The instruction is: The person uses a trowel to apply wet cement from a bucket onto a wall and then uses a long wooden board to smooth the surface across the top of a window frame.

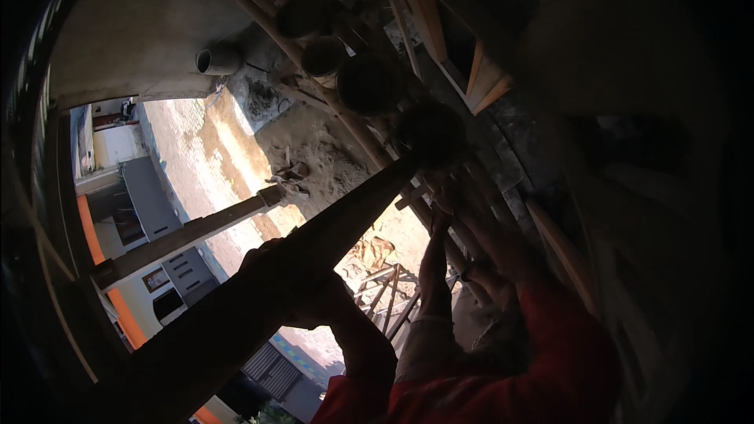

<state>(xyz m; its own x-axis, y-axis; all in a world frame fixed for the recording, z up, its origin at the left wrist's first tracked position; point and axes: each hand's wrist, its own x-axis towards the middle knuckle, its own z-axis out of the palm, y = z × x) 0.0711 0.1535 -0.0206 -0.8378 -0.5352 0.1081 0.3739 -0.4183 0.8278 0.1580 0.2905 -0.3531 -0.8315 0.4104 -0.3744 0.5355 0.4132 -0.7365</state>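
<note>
A thick dark wooden post (196, 345) runs slantwise from the lower left to the middle of the view. My left hand (323, 305) is closed around it, a dark outline against the bright ground beyond. From the right, my right arm in a red sleeve reaches forward beside my legs. My right hand (446, 195) is in deep shadow near the post's far end and a round dark bucket (428, 135); its fingers cannot be made out, nor whether it touches anything.
More buckets (369, 82) stand in a row on a platform of long poles (361, 137). Another bucket (218, 59) lies on its side by the wall. Boards (488, 82) lean at the right. Sunlit paving (188, 141) and a wooden column (192, 237) show lower down.
</note>
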